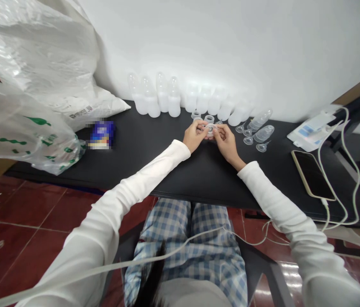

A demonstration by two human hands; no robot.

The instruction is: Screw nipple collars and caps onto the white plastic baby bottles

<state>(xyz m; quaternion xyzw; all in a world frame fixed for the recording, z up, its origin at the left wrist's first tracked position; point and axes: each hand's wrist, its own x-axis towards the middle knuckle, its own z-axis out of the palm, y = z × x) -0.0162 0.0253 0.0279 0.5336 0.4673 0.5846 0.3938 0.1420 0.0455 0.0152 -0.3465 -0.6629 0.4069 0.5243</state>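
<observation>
In the foreground, a thin white cable [128, 264] crosses a lap in blue-and-white checked trousers [173, 221], over a floor of dark red tiles with pale joints [10, 226]. Beyond lies a matt black tabletop [135, 149], a pale-edged dark-screened phone [313, 175] plugged in at its right. Near the centre, the left hand [195, 135] and right hand [227, 143], fingers narrowed, together grip a small round translucent plastic piece [211, 128]. Right of them lie clear funnel-shaped plastic teats [248, 140] and clear domed plastic caps [264, 133]. Behind, frosted white capped bottles [174, 100] and frosted white uncapped bottles [204, 102] stand in a row; at left bulges a large white plastic sack [48, 51]. A plain white wall [237, 42] closes the view.
</observation>
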